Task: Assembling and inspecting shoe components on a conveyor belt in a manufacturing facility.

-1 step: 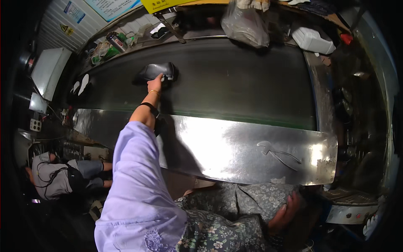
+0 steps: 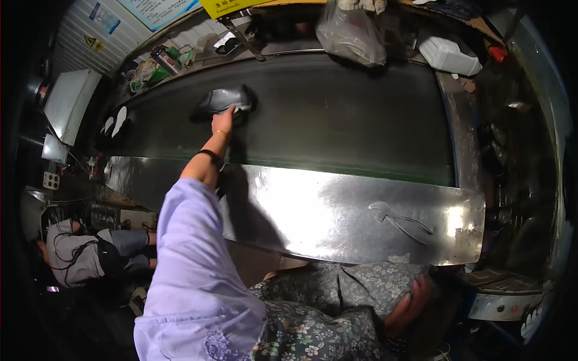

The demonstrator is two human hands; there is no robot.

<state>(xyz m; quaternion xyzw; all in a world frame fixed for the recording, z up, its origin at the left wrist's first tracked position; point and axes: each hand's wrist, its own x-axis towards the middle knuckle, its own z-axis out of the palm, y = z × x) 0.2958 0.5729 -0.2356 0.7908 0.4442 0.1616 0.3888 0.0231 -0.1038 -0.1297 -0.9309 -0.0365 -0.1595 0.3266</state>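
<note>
Fingers of the left hand grip a black shoe on the dark belt, a holding step likely needing care next, but I can't tell if the right hand grips anything.

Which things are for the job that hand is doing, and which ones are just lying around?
Seem to be for the job:
black shoe, with the left hand on it
dark surface beneath the shoe

Probably just lying around, untouched right now:
pliers on the metal ledge
white jug at the back right
plastic bag along the far side
</note>
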